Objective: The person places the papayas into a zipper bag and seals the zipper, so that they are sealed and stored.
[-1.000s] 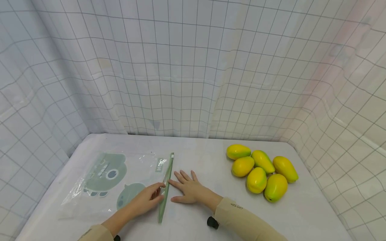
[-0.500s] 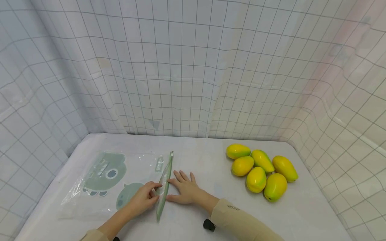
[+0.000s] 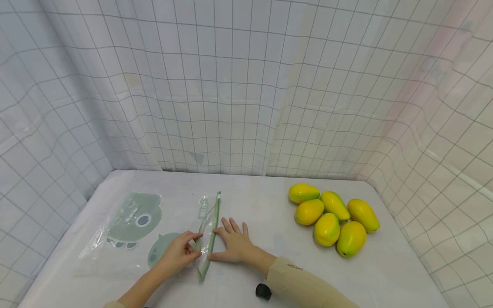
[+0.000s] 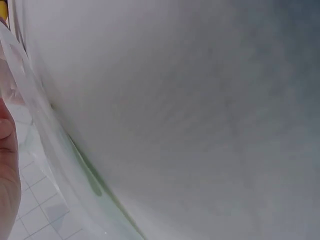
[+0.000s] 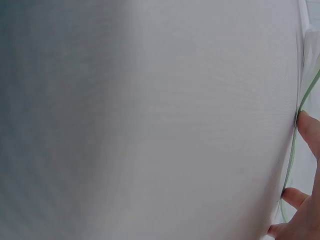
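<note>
A clear zip bag with pale green cartoon animal prints lies flat on the left half of the table. Its green-edged mouth gapes in a narrow slit. My left hand pinches the upper lip between thumb and fingers. On the other side, my right hand lies spread on the table, thumb and index fingertip touching the opposite lip. The left wrist view has part of the left hand beside the raised plastic. Fingers of the right hand meet the green edge in the right wrist view.
Several yellow-green mangoes sit in a cluster on the right of the white-covered table. White curtains with a dark grid surround the back and sides. A small black object shows beneath the right sleeve.
My left hand has drawn the upper lip leftward, and the slit between the bag's lips has widened. My right hand has shifted slightly left along with the green edge. The mangoes stay put.
</note>
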Action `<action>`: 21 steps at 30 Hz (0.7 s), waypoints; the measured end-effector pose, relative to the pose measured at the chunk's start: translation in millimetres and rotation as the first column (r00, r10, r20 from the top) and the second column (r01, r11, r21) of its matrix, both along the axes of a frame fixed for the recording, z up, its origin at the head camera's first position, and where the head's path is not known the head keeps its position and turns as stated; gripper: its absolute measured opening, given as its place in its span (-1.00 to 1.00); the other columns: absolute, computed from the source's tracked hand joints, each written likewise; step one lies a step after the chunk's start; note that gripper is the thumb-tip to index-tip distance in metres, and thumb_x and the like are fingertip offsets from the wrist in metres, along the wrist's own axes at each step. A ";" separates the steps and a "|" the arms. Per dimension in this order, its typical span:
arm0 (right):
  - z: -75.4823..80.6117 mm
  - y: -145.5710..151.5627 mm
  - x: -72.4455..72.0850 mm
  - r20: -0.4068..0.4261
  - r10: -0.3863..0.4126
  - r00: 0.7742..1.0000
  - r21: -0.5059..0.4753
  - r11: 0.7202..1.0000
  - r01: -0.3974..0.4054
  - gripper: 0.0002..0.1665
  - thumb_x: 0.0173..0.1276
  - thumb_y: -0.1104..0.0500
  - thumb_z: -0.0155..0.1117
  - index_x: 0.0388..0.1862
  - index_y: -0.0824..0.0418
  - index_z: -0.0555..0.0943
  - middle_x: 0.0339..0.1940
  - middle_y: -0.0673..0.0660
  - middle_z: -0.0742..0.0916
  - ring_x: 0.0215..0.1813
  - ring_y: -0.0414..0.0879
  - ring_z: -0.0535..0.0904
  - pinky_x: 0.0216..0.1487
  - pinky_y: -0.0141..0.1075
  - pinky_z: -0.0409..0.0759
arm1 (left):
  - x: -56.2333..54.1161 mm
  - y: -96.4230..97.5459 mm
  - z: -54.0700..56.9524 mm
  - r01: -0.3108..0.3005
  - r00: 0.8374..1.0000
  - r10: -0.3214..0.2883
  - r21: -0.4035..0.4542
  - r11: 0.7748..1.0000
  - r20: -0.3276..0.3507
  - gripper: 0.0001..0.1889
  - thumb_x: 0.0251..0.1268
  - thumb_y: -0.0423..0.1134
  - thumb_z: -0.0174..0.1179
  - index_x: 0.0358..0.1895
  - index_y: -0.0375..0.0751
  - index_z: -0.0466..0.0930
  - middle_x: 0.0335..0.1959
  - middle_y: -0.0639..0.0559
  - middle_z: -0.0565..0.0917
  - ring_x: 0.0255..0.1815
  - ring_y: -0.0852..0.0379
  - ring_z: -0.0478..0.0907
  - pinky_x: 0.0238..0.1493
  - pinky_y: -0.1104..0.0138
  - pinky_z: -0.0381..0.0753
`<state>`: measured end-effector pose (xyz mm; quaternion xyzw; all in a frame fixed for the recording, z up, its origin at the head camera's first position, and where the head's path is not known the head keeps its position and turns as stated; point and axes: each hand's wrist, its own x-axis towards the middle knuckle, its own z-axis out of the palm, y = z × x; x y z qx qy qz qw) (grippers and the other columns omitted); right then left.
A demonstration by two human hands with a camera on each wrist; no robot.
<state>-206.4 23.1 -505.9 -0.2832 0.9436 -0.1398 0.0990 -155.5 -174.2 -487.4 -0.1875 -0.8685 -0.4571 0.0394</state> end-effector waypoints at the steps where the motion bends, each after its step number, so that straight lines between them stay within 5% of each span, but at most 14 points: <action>1: 0.2 -0.1 0.2 -0.001 -0.002 1.000 0.000 1.000 0.002 -0.10 0.03 -0.51 0.04 0.29 -0.11 0.26 0.47 0.09 0.09 0.46 0.07 -0.10 0.29 0.24 -0.15 | 1.1 0.6 1.3 -0.012 1.000 0.012 -0.005 1.000 -0.010 -0.56 -0.11 -0.54 0.30 -0.05 -0.54 0.48 -0.29 -0.13 0.51 -0.56 0.41 0.32 -0.59 0.48 0.43; 10: -0.4 -0.9 0.5 -0.077 0.019 0.997 0.029 0.999 -0.016 -0.09 0.01 -0.52 0.05 0.26 -0.09 0.29 0.48 0.10 0.06 0.47 0.02 -0.14 0.32 0.20 -0.15 | 11.1 9.4 9.3 -0.227 0.974 0.227 -0.055 0.972 0.001 -0.54 -0.25 -0.66 0.21 -0.09 -0.47 0.54 -0.31 -0.06 0.51 -0.60 0.37 0.32 -0.61 0.48 0.41; 21: -3.1 1.4 -1.7 -0.176 0.110 0.978 0.061 0.993 -0.101 -0.06 0.05 -0.54 -0.04 0.27 -0.01 0.29 0.48 -0.01 0.05 0.48 -0.07 -0.16 0.36 0.11 -0.12 | 14.4 14.0 10.3 -0.272 0.959 0.263 -0.085 0.959 -0.102 -0.54 -0.28 -0.67 0.19 -0.11 -0.47 0.55 -0.26 -0.11 0.53 -0.60 0.39 0.30 -0.62 0.48 0.39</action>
